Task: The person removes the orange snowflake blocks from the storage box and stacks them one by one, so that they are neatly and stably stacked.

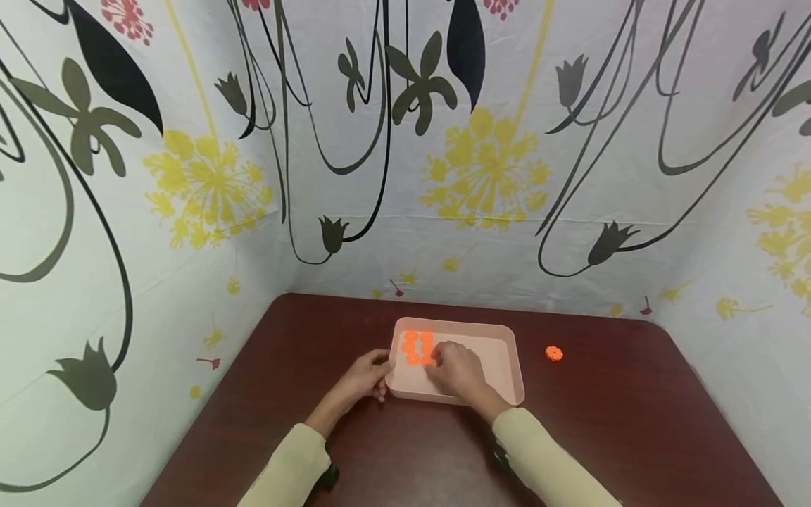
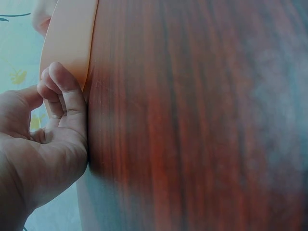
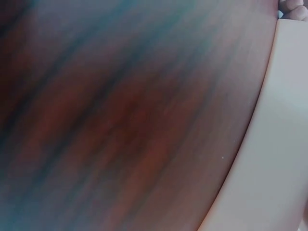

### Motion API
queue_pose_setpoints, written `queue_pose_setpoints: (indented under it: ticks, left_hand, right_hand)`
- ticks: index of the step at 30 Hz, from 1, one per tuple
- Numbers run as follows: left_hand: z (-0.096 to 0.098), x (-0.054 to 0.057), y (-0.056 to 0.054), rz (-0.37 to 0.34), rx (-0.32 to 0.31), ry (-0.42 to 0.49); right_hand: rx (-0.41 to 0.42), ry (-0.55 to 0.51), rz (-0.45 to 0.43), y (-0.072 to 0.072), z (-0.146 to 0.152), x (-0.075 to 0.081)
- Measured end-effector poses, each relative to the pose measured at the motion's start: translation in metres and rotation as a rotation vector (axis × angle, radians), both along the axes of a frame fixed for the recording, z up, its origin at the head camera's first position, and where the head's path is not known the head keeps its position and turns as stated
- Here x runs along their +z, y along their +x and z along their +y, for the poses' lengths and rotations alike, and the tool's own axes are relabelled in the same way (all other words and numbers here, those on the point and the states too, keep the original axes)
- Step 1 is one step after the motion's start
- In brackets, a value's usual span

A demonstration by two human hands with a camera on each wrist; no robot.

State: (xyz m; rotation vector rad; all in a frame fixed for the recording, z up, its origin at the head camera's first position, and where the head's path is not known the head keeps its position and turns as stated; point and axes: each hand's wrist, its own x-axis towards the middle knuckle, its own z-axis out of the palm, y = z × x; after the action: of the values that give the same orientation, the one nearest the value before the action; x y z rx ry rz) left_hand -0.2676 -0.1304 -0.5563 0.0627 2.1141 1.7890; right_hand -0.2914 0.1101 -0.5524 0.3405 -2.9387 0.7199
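A shallow pink tray (image 1: pixel 472 329) lies on the table. Inside its left part, several orange flower-shaped discs (image 1: pixel 411 346) sit in two columns. My left hand (image 1: pixel 361 377) holds the tray's left edge; in the left wrist view the fingers of the left hand (image 2: pixel 57 120) bend against the wall of the tray (image 2: pixel 72 38). My right hand (image 1: pixel 459 367) reaches into the tray, its fingertips pinching an orange disc at the near end of the second column. That disc is partly hidden by the fingers. The right wrist view shows mainly the outside wall of the tray (image 3: pixel 269 159).
One more orange disc (image 1: pixel 554 353) lies on the dark red-brown table (image 1: pixel 595 415), to the right of the tray. Cloth with printed flowers (image 1: pixel 488 176) hangs behind the table and along both sides.
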Motion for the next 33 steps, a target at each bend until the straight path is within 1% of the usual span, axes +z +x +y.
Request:
queue_pose_setpoints:
  ticks: [4, 8, 14, 21, 23, 27, 33]
  left_hand:
    - [0.0, -0.001, 0.0, 0.0, 0.004, -0.003]
    - [0.0, -0.002, -0.001, -0.006, 0.0, 0.002]
    - [-0.001, 0.0, 0.0, 0.006, 0.003, 0.001]
    - [-0.001, 0.001, -0.001, -0.004, 0.009, -0.005]
    - [-0.001, 0.0, -0.001, -0.006, 0.012, -0.004]
    - [-0.001, -0.001, -0.001, -0.004, 0.013, -0.009]
    - [0.0, 0.0, -0.001, 0.0, 0.009, -0.009]
  right_hand:
    - [-0.021, -0.019, -0.056, -0.002, -0.001, 0.001]
    - [-0.035, -0.02, -0.067, -0.002, -0.002, 0.001]
    - [-0.048, -0.015, -0.049, -0.001, -0.005, 0.003]
    - [-0.056, 0.031, 0.015, 0.001, -0.011, 0.006]
    - [-0.062, 0.037, 0.021, 0.001, -0.012, 0.005]
    - [-0.08, 0.033, -0.003, -0.001, -0.013, 0.005]
    - [-0.114, 0.018, -0.098, -0.006, -0.012, 0.005]
